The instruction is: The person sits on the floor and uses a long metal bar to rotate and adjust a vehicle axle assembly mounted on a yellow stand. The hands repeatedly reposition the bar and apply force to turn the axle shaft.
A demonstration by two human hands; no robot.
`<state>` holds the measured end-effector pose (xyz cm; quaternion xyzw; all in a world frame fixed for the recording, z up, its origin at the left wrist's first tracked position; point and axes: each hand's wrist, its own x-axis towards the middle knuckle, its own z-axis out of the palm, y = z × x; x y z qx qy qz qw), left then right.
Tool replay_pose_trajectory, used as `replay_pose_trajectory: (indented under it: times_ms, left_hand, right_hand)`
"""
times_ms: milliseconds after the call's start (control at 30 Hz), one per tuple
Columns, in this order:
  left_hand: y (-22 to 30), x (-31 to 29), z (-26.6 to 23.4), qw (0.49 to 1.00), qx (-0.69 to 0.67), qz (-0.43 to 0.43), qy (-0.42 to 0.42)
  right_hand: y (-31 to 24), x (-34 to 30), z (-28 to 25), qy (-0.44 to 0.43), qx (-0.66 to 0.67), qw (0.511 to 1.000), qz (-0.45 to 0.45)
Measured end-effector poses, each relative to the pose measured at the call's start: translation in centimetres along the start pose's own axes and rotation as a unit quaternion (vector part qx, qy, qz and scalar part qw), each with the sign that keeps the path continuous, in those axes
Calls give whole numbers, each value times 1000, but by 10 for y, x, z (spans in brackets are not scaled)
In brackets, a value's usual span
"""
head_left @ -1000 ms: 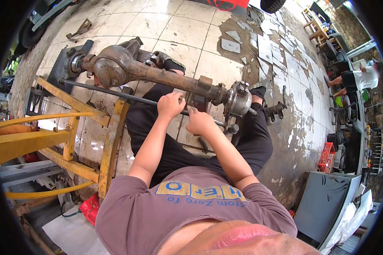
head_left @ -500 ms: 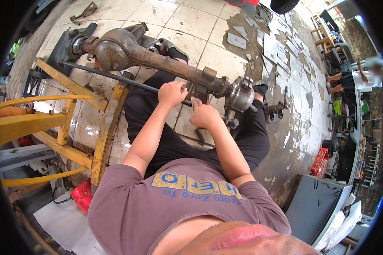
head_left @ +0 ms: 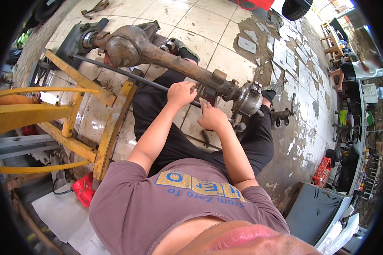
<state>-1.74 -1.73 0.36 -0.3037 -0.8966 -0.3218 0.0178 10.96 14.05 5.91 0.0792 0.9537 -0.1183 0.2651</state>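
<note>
A rusty axle housing (head_left: 178,63) lies across the floor in front of me, with a round bulge at its left and a bare metal hub (head_left: 247,100) at its right. Along its near side runs a long dark rod (head_left: 123,73). My left hand (head_left: 181,93) is curled over the rod near its right part; what its fingers close on is hidden. Just right of it, my right hand (head_left: 212,115) is closed, its fingers pressed together by the rod's end below the housing. A small greyish bit shows at these fingertips, too small to name.
A yellow metal frame (head_left: 110,127) stands close at my left. My legs straddle the axle's near side. Broken tile pieces (head_left: 281,53) lie beyond it. A metal part (head_left: 283,114) sits right of the hub. Farther right are a red crate (head_left: 322,171), a grey cabinet (head_left: 315,206) and a seated person (head_left: 357,68).
The whole view has shifted slightly, so the axle and frame sit farther right. Both hands keep nearly the same place at the rod. The seated person's legs have changed position.
</note>
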Motion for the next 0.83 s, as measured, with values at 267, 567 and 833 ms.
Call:
replay_pose_trajectory:
  times_ms: [267, 567, 833]
  left_hand:
    - [-5, 3, 6, 1000, -5, 22, 18]
    - [-2, 3, 0, 1000, 17, 22, 13]
    - [-8, 5, 6, 1000, 20, 3, -16]
  right_hand:
    - [-9, -12, -7, -20, -20, 998, 57]
    - [-7, -10, -9, -36, -8, 998, 53]
    - [-2, -17, -24, -107, -36, 992, 50]
